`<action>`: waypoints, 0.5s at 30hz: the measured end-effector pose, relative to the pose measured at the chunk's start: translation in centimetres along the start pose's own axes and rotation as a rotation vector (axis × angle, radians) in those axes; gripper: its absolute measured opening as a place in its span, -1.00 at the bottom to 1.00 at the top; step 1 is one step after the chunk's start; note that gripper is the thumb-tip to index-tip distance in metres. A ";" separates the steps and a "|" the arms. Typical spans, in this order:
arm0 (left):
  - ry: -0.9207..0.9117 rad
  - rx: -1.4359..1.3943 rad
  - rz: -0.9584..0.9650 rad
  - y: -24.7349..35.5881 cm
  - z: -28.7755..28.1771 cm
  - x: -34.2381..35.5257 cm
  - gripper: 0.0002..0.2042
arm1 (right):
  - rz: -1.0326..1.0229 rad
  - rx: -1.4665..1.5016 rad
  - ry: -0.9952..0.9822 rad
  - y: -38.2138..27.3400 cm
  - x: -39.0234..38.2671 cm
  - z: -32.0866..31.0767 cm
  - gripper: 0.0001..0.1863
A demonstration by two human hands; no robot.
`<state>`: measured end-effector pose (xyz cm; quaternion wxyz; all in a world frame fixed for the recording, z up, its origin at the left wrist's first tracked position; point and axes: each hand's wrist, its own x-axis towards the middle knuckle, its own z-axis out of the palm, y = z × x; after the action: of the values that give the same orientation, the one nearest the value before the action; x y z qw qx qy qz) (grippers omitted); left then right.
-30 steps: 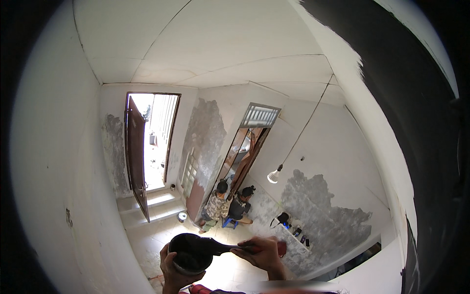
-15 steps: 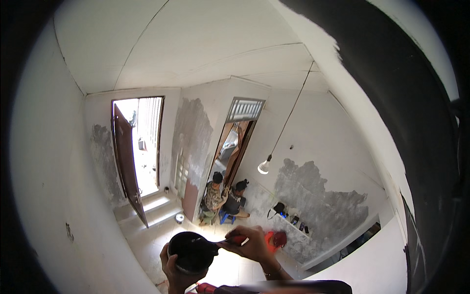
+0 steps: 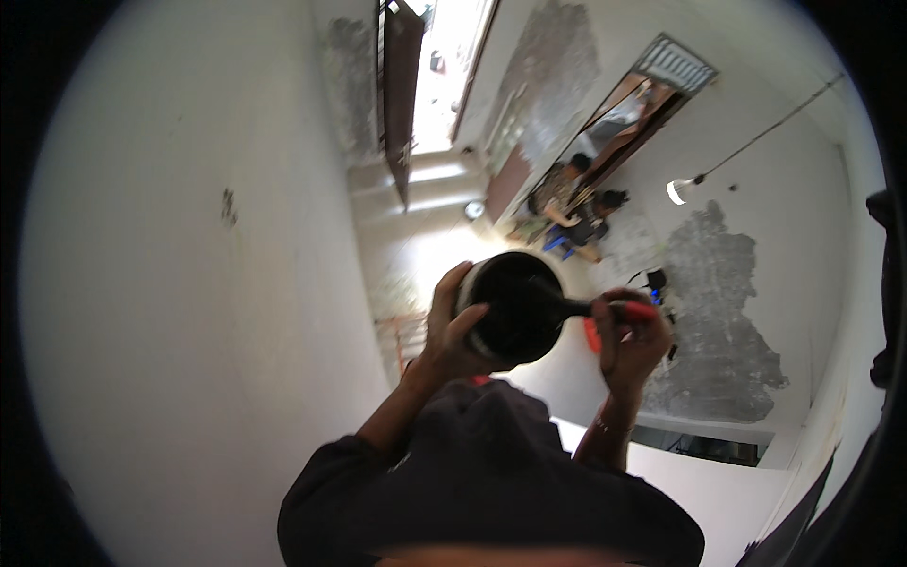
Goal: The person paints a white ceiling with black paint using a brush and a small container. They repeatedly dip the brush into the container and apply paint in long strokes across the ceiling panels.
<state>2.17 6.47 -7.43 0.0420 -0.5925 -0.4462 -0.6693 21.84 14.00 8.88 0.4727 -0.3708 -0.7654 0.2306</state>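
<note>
My left hand (image 3: 452, 331) grips a round paint can (image 3: 470, 288) from its left side, thumb over the rim. The can is tilted toward me, and its inside looks black. A paintbrush (image 3: 574, 308) with a red handle reaches in over the can's right rim. My right hand (image 3: 635, 348) is closed around that handle. The bristles are lost against the dark inside, so I cannot tell whether they touch paint.
Far below, two people (image 3: 559, 197) sit by a doorway, one on a blue stool (image 3: 557, 243). A bulb (image 3: 676, 192) hangs at right. A brown door (image 3: 403, 85) stands open at the far wall. A small tin (image 3: 474, 210) is on the floor. A pale wall (image 3: 236, 312) rises at left.
My view has tipped downward, bringing my arms and dark shirt into sight. The brush, earlier at the can's right edge, now extends into the can. Both hands keep their holds.
</note>
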 end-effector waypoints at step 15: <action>-0.044 0.021 -0.028 1.4 1.0 0.0 0.11 | -0.157 -0.154 -0.238 -1.3 0.4 1.9 -0.73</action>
<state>3.73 6.29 -6.72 0.0290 -0.6005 -0.4624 -0.6518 19.57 13.46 9.16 0.3654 -0.3152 -0.8580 0.1757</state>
